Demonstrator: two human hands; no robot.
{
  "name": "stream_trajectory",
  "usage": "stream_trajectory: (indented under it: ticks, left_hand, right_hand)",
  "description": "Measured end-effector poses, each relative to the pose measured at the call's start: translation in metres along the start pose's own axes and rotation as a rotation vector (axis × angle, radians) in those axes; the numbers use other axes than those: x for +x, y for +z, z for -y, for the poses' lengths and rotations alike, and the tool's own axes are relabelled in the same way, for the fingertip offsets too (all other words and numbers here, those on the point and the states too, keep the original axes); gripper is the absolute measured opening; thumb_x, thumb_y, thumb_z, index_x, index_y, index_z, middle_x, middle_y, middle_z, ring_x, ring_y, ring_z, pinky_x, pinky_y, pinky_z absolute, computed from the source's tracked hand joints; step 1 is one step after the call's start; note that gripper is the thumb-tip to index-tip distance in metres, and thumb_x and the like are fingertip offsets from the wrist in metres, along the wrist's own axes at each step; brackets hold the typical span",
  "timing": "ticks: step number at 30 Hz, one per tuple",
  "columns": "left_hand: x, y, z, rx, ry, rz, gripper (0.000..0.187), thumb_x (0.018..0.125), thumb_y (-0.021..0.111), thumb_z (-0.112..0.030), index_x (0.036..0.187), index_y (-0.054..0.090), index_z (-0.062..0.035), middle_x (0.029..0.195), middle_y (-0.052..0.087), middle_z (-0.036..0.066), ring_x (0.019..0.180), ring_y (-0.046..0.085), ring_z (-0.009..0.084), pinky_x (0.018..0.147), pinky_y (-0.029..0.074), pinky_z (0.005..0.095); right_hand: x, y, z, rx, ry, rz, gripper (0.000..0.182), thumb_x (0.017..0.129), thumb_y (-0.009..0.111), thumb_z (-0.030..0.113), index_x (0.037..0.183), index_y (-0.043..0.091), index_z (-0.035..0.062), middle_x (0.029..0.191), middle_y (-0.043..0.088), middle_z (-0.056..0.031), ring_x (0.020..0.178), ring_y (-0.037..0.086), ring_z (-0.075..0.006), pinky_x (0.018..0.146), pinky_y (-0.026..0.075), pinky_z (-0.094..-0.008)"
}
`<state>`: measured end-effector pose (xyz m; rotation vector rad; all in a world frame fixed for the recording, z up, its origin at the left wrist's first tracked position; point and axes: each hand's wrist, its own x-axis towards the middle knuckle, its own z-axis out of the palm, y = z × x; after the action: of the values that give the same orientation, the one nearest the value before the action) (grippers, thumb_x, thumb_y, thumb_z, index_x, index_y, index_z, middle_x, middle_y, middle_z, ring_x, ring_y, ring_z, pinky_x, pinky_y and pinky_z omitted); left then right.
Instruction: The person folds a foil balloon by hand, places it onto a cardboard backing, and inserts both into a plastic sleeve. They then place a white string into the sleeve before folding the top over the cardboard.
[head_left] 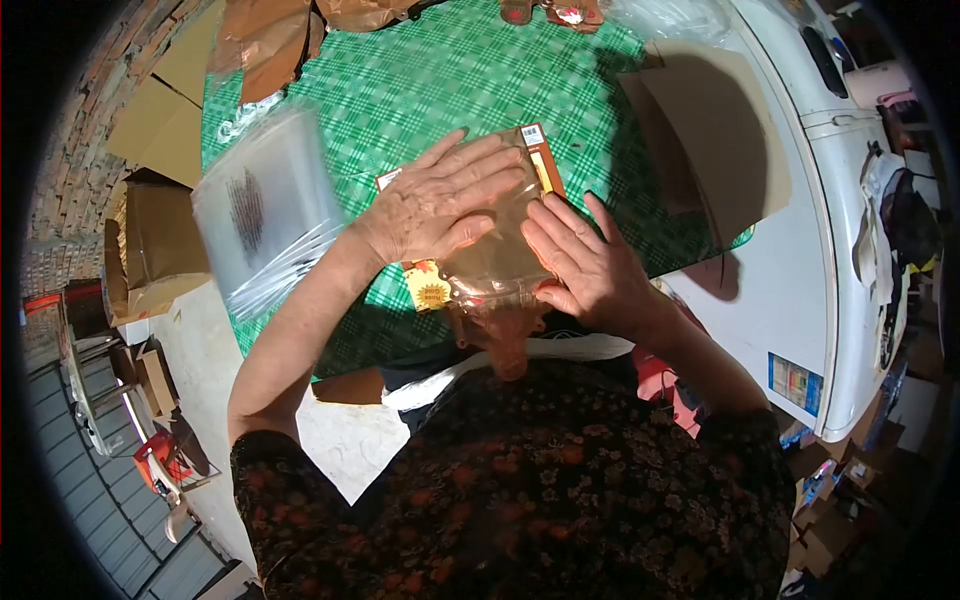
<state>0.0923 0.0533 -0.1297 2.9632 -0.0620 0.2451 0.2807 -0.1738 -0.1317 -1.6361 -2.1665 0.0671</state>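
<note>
A flat, shiny copper-brown package (490, 258) lies at the near edge of the table. It has a brown-edged printed card (541, 160) with a barcode at its top corner and a yellow label (428, 286) at its lower left. My left hand (440, 200) lies flat across the upper part of the package, fingers stretched toward the upper right. At the package's right side is my right hand (588, 262), fingers extended and thumb apart, fingertips along its edge. A loose copper-coloured tail (505, 345) hangs from the package toward my body.
A green checked cloth covers the table (430, 80). Left of my hands lies a stack of clear plastic bags (270, 210). Cardboard sheets (715, 140) stand on the right, beside a white appliance (810, 250). More copper-coloured sheets (262, 45) lie at the far left, near an open cardboard box (160, 240).
</note>
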Motion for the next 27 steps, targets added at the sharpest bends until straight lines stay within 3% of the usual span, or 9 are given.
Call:
stream_trajectory:
  ticks: [9, 15, 21, 24, 27]
  left_hand:
    - [0.006, 0.013, -0.020, 0.079, -0.099, -0.024, 0.060, 0.107, 0.046, -0.053, 0.161, 0.043, -0.0264, 0.172, 0.028, 0.006, 0.159, 0.023, 0.0297, 0.132, 0.014, 0.0525]
    - [0.006, 0.013, -0.019, 0.059, -0.097, -0.032, 0.059, 0.107, 0.047, -0.053, 0.159, 0.046, -0.0254, 0.172, 0.030, 0.007, 0.159, 0.025, 0.0311, 0.132, 0.015, 0.0528]
    - [0.005, 0.013, -0.020, 0.065, -0.070, -0.022, 0.060, 0.107, 0.046, -0.054, 0.159, 0.046, -0.0256, 0.171, 0.030, 0.007, 0.159, 0.025, 0.0308, 0.132, 0.015, 0.0530]
    - [0.005, 0.012, -0.020, 0.085, -0.064, -0.012, 0.060, 0.107, 0.045, -0.056, 0.160, 0.045, -0.0263, 0.171, 0.030, 0.006, 0.159, 0.025, 0.0301, 0.132, 0.015, 0.0528]
    - [0.005, 0.015, -0.022, 0.095, -0.069, -0.001, 0.062, 0.107, 0.042, -0.059, 0.160, 0.044, -0.0270, 0.172, 0.029, 0.006, 0.159, 0.024, 0.0291, 0.132, 0.015, 0.0524]
  right_hand:
    - [-0.003, -0.001, 0.001, 0.013, 0.004, 0.019, 0.075, 0.080, 0.082, 0.035, 0.141, 0.059, -0.0033, 0.151, 0.054, -0.0215, 0.146, 0.047, -0.0338, 0.124, 0.024, -0.0580]
    - [-0.017, -0.009, -0.006, -0.022, 0.088, 0.086, 0.096, 0.076, 0.081, 0.053, 0.145, 0.052, -0.0074, 0.155, 0.047, -0.0228, 0.151, 0.037, -0.0354, 0.124, 0.023, -0.0595]
    - [-0.025, -0.008, -0.007, -0.040, 0.047, 0.077, 0.097, 0.074, 0.082, 0.054, 0.145, 0.053, -0.0054, 0.155, 0.048, -0.0195, 0.149, 0.041, -0.0330, 0.124, 0.023, -0.0590]
    - [-0.030, -0.006, -0.011, -0.083, 0.006, 0.078, 0.087, 0.076, 0.081, 0.048, 0.143, 0.055, -0.0022, 0.152, 0.051, -0.0169, 0.147, 0.044, -0.0291, 0.125, 0.024, -0.0558]
    - [-0.043, 0.005, -0.020, -0.026, -0.107, -0.039, 0.057, 0.081, 0.081, 0.032, 0.127, 0.062, 0.0042, 0.141, 0.059, -0.0122, 0.138, 0.055, -0.0258, 0.122, 0.032, -0.0512]
